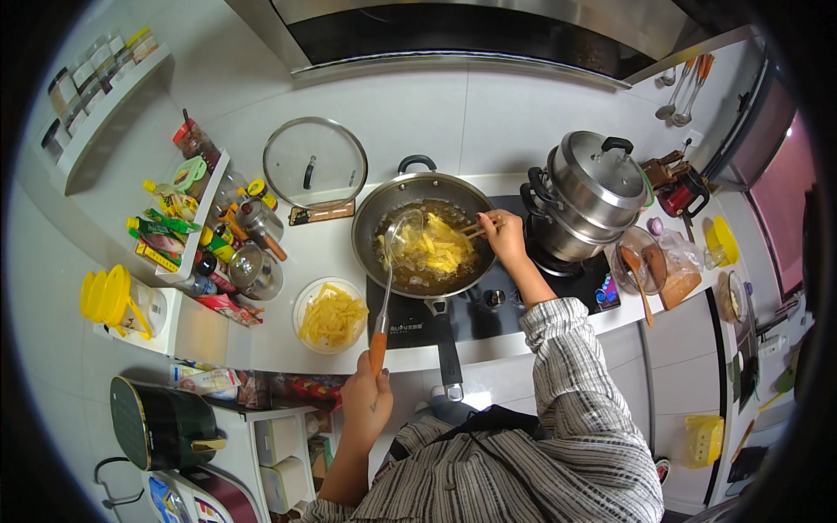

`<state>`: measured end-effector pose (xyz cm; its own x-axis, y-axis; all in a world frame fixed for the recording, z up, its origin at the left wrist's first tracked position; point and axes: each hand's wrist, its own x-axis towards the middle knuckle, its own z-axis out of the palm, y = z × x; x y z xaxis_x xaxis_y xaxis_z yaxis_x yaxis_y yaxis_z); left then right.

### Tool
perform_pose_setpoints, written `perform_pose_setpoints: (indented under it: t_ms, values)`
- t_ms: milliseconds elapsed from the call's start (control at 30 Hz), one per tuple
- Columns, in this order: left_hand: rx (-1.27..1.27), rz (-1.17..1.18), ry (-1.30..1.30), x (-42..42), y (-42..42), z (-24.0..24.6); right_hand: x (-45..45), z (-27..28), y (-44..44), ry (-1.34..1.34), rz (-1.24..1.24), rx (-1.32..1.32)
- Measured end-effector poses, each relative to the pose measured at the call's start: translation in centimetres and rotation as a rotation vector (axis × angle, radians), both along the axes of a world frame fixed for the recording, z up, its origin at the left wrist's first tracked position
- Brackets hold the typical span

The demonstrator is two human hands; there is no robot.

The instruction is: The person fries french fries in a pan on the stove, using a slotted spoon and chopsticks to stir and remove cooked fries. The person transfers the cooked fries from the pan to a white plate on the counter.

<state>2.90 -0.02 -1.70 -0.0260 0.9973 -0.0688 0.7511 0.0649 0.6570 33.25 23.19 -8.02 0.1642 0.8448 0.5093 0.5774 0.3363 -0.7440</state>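
A dark wok (366, 245) on the black cooktop holds bubbling oil with yellow potato strips (441, 245) in it. My left hand (367, 395) grips the wooden handle of a skimmer (387, 287), whose round head sits in the oil at the left of the strips. Wooden chopsticks (480, 227) are held in my right hand (505, 236) over the wok's right side, their tips at the strips. To the left of the wok, a white plate (301, 318) on the counter carries more pale yellow strips.
A glass lid (316, 157) leans on the wall behind. A stacked steel steamer pot (592, 202) stands right of the wok. The wok's black handle (446, 346) sticks out over the counter edge. Bottles and steel jars (255, 271) crowd the left; a bowl with a wooden spoon (633, 261) lies right.
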Motion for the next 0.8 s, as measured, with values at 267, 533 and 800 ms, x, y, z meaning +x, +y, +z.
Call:
perform_pose_setpoints:
  t_ms: [267,533,800]
  values:
    - [-0.027,0.028,-0.081,0.1,-0.8,0.3,-0.5,2.3,-3.3,-0.388,0.033,0.228]
    - [-0.044,0.033,-0.102,0.8,0.6,-0.6,1.2,1.7,-5.9,-0.508,0.091,0.299]
    - [-0.050,-0.004,-0.175,1.7,1.8,-0.3,1.0,1.3,-4.3,-0.481,0.035,0.310]
